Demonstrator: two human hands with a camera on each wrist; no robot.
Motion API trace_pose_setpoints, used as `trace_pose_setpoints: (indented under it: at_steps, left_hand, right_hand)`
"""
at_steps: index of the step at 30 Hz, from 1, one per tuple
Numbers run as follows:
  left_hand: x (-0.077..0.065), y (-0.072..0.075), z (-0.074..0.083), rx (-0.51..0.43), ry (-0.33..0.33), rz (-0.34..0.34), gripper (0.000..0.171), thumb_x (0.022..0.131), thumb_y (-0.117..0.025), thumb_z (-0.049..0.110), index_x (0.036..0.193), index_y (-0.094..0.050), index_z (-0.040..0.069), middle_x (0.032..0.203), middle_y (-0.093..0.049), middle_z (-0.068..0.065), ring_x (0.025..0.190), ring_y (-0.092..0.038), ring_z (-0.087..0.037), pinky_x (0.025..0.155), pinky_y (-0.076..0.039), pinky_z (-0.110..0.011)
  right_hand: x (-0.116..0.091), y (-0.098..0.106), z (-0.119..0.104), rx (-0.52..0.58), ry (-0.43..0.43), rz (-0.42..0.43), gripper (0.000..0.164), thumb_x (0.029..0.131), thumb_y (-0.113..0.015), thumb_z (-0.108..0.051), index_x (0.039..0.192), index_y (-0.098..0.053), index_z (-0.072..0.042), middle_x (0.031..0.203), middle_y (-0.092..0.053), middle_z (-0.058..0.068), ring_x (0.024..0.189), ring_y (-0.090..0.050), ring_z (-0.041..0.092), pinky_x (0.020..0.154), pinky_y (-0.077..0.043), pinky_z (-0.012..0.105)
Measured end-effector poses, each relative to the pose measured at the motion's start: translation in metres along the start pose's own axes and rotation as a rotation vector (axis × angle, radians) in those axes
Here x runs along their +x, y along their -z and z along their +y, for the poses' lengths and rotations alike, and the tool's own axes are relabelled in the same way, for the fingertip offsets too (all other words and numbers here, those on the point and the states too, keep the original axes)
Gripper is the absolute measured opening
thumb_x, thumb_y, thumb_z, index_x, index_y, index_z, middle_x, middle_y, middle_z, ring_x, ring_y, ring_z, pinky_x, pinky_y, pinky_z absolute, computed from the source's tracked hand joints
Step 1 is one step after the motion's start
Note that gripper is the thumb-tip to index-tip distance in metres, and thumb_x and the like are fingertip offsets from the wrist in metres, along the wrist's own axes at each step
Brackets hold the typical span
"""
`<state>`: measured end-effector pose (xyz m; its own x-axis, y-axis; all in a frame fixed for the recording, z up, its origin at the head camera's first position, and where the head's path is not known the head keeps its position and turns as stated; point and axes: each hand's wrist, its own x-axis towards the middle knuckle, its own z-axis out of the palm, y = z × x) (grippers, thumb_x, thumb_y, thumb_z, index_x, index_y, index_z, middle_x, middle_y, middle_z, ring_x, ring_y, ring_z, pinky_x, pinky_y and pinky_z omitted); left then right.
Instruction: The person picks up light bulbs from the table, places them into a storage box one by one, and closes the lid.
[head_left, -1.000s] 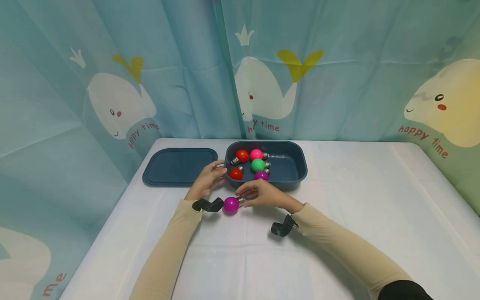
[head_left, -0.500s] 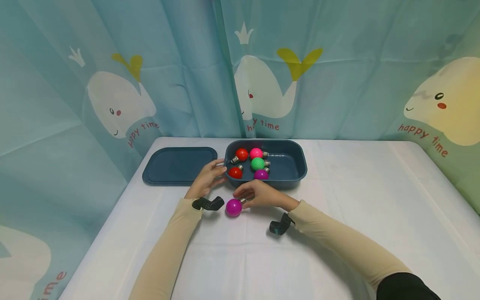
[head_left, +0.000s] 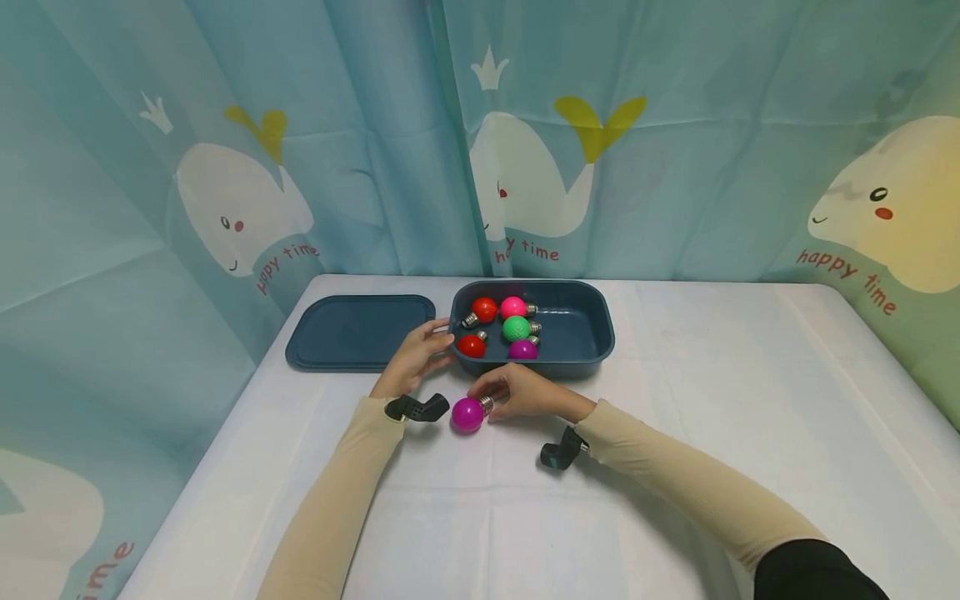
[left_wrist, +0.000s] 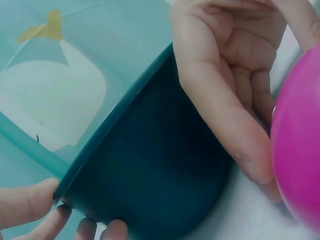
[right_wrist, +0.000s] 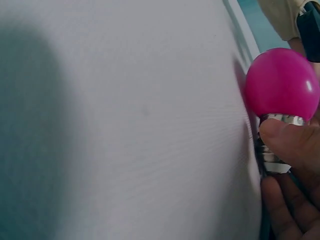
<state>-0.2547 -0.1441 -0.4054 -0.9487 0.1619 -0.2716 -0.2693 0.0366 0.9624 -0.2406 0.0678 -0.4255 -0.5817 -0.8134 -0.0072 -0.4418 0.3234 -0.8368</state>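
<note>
My right hand (head_left: 519,392) pinches the metal screw base of a purple light bulb (head_left: 467,415) in front of the dark blue container. In the right wrist view the thumb (right_wrist: 292,137) lies across the base, and the round bulb points away from the palm. My left hand (head_left: 415,358) is at the container's left end, its fingertips touching the rim and outer wall in the left wrist view. Inside the container (head_left: 577,335) lie two red bulbs (head_left: 484,309), a pink bulb (head_left: 513,307), a green bulb (head_left: 515,328) and another purple bulb (head_left: 522,351).
A dark blue lid (head_left: 360,333) lies flat to the left of the container. All stands on a white-covered table (head_left: 735,375), with a whale-print curtain (head_left: 675,192) hanging behind and at the left. Each wrist carries a small black camera (head_left: 562,450).
My right hand has taken hold of the purple bulb's base and shifted the bulb slightly right and toward the near side. The left hand stays at the container.
</note>
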Motion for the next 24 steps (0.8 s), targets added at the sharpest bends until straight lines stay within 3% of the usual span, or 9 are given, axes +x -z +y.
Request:
trace_pose_setpoints:
  at_steps: [13,24]
  left_hand:
    - [0.0017,-0.0005,-0.0006,-0.003,0.007,0.007,0.052,0.097,-0.047,0.007,0.146,-0.030,0.004,0.146,-0.036,-0.021,0.128,-0.043,-0.032,0.110,-0.038,-0.048]
    - [0.0023,-0.0001,-0.0006,-0.009,0.001,0.009,0.052,0.096,-0.048,0.006,0.145,-0.031,0.003,0.145,-0.037,-0.023,0.113,-0.051,-0.020,0.109,-0.039,-0.048]
  right_hand:
    - [0.0022,-0.0014,0.0046,-0.087,0.016,0.000,0.038,0.075,-0.072,0.006,0.112,-0.066,0.000,0.109,-0.069,0.013,0.098,-0.064,0.018,0.086,-0.055,0.020]
    - [0.0036,-0.0029,0.0100,-0.042,0.023,-0.019,0.035,0.075,-0.074,0.003,0.109,-0.067,-0.002,0.107,-0.070,0.012,0.100,-0.065,0.017,0.085,-0.054,0.016]
